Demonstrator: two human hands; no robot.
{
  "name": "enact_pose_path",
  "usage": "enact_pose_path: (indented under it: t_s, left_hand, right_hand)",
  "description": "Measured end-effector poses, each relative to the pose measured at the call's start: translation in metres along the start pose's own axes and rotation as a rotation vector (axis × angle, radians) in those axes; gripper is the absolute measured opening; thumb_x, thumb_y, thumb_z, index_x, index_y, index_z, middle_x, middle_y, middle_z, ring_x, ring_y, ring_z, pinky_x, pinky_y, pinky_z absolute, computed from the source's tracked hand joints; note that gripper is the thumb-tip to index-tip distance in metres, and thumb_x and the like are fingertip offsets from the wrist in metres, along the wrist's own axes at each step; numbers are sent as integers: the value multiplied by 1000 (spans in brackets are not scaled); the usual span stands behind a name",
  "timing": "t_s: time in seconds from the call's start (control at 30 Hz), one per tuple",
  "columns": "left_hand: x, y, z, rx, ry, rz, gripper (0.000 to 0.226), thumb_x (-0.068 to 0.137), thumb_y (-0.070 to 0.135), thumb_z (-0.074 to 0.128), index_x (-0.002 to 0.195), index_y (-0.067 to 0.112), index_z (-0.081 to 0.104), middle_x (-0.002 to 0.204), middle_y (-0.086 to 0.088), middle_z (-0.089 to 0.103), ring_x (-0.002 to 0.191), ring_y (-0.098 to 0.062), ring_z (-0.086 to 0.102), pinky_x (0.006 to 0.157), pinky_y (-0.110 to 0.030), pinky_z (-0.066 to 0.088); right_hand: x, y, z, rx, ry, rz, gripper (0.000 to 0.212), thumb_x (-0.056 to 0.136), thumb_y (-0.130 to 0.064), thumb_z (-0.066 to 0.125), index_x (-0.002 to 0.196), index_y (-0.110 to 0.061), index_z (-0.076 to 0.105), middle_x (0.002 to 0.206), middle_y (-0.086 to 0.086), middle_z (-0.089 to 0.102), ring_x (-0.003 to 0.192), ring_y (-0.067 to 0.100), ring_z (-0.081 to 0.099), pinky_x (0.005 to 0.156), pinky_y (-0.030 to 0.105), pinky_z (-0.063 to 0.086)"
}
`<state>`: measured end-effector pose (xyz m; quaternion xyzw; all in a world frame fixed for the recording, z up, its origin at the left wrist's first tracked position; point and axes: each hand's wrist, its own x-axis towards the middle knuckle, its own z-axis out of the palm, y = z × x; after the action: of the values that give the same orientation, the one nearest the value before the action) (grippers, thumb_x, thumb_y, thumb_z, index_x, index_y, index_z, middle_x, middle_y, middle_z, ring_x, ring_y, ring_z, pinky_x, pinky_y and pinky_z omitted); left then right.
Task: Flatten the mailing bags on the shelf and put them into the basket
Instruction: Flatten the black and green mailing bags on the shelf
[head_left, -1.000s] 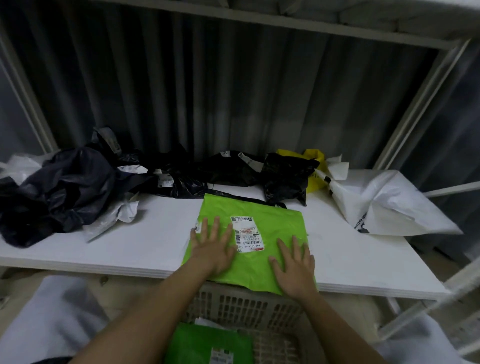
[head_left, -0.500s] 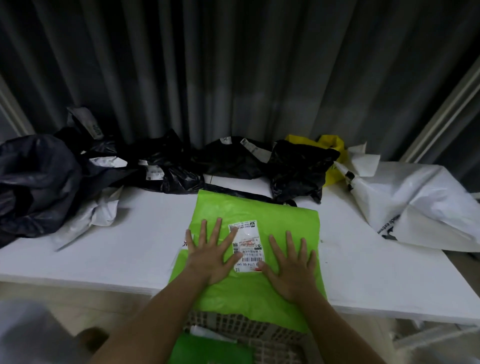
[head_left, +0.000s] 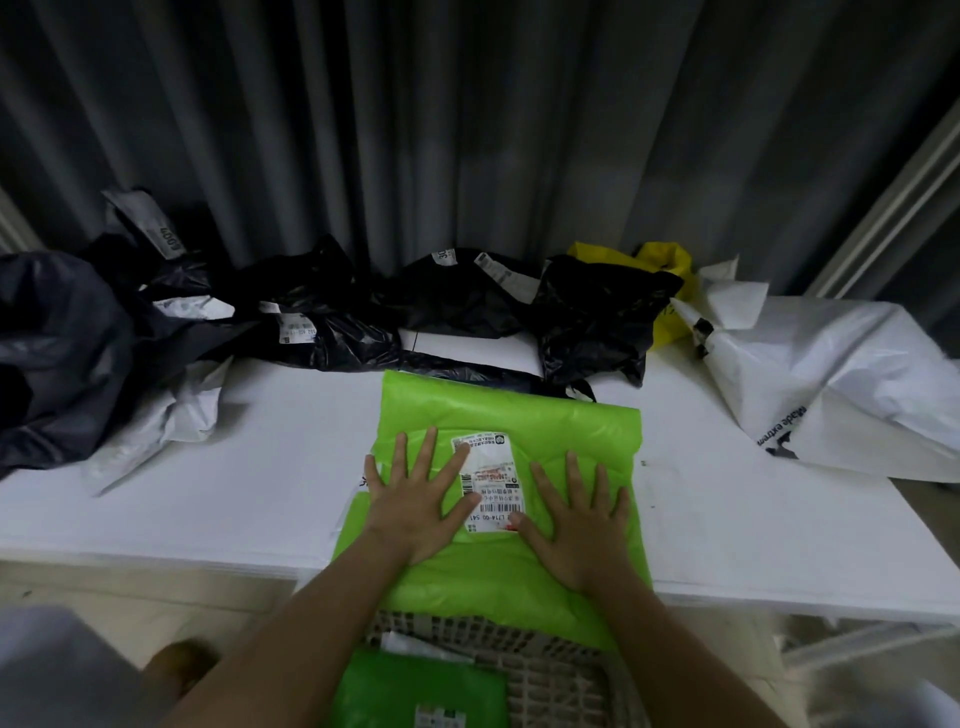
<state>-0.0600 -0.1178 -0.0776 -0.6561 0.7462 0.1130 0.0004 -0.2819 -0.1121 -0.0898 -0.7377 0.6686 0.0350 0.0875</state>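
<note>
Both palms flat, fingers spread, pressing, nothing gripped: left hand (head_left: 415, 499) just left of the shipping label (head_left: 488, 480), right hand (head_left: 582, 525) just right of it. Green mailing bag (head_left: 514, 421) lies on the white shelf (head_left: 260, 467), near edge overhanging the basket (head_left: 561, 675) below. Step: flattening, looks nearly done. Next: pinch the near edge and slide it down onto the green bag (head_left: 421, 691) already in the basket. Versus 0.5 s ago: hands and bag barely shifted. Black bags (head_left: 337, 322) behind wait.

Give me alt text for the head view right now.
Both hands, left hand and right hand, press flat on a green mailing bag overhanging the white shelf above a basket. Crumpled black bags lie behind.
</note>
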Motion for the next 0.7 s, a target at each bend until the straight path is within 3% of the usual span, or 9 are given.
enact_pose_path:
  t_s: [0.47,0.7]
  left_hand:
    - [4,-1,2,18,-17,4,93,58,85,-24,143,49,-18,156,-1,-23,142,-36,-22,108,-67,-9]
    - [2,2,0,28,-32,2,94,58,84,-23,144,49,-17,157,-1,-21,143,-36,-21,108,-67,-9]
  right_hand:
    - [2,2,-1,-13,-26,-4,89,62,-89,-10,143,-53,-18,158,0,-21,144,40,-16,112,61,-9]
    - [0,1,-3,-8,-44,-7,96,55,-90,-17,143,-53,-17,158,0,-20,144,40,-15,112,61,-9]
